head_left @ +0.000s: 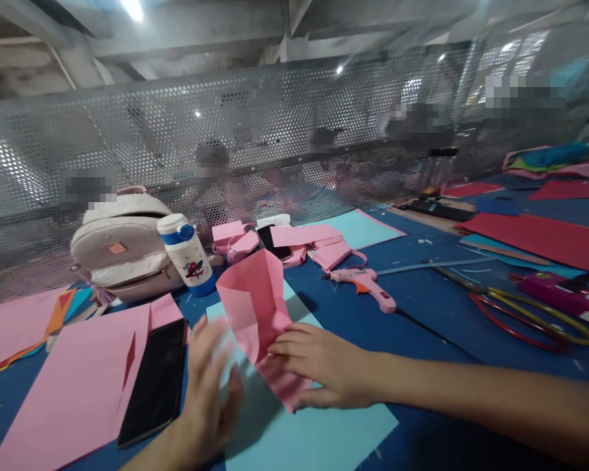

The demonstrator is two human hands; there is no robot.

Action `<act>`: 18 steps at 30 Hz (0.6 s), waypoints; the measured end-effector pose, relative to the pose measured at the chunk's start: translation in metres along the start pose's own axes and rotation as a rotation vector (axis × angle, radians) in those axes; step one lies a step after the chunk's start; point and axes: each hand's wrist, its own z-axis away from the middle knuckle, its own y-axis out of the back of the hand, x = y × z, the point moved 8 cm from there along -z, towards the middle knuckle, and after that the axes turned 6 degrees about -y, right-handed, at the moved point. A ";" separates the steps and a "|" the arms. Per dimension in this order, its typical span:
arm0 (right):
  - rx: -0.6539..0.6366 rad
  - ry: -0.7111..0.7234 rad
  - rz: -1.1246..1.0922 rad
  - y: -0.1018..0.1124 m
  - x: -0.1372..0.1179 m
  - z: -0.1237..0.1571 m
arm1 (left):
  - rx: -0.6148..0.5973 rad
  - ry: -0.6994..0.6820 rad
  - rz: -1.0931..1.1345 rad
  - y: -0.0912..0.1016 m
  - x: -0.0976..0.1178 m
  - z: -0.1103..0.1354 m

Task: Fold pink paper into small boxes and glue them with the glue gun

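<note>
A folded pink paper point(248, 304) stands half open like a pouch over a light blue sheet point(294, 435). My right hand point(324, 363) lies across its near part, fingers stretched flat on the paper and thumb spread at the near edge. To the left of the pouch is my left hand point(209, 386), raised and smeared by motion; its fingers look apart and nothing shows in them. Close by that hand, a black phone point(154, 383) rests on a large pink sheet point(78, 386).
Beyond the pouch stand a white-and-blue bottle point(189, 255), a pale backpack point(122, 248) and pink paper pieces point(235, 239). A pink glue gun point(368, 284) with a black cord and large scissors point(530, 320) lie rightward. A perforated metal screen point(275, 118) closes the far side.
</note>
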 end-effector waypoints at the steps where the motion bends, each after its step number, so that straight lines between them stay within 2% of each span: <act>1: 0.002 -0.006 0.003 0.000 0.001 -0.001 | -0.050 -0.231 -0.052 0.002 0.022 0.001; 2: 0.003 -0.013 0.010 0.000 0.001 -0.003 | -0.164 -0.385 -0.087 -0.004 0.037 0.004; 3: -0.001 -0.018 0.018 0.000 0.001 -0.004 | -0.274 -0.466 -0.095 -0.011 0.047 0.007; 5: -0.017 -0.022 0.025 0.001 0.000 -0.008 | -0.515 -0.499 -0.117 -0.031 0.053 0.013; 8: -0.042 -0.053 0.002 0.003 0.000 -0.015 | -0.553 -0.495 -0.141 -0.044 0.055 0.016; 10: -0.053 -0.078 -0.004 0.005 0.001 -0.019 | -0.536 -0.473 -0.139 -0.047 0.053 0.020; 15: -0.055 -0.039 0.096 0.002 -0.004 -0.027 | -0.414 -0.324 -0.109 -0.040 0.043 0.033; 18: -0.030 -0.021 0.174 -0.004 -0.007 -0.035 | -0.500 -0.377 -0.186 -0.041 0.045 0.038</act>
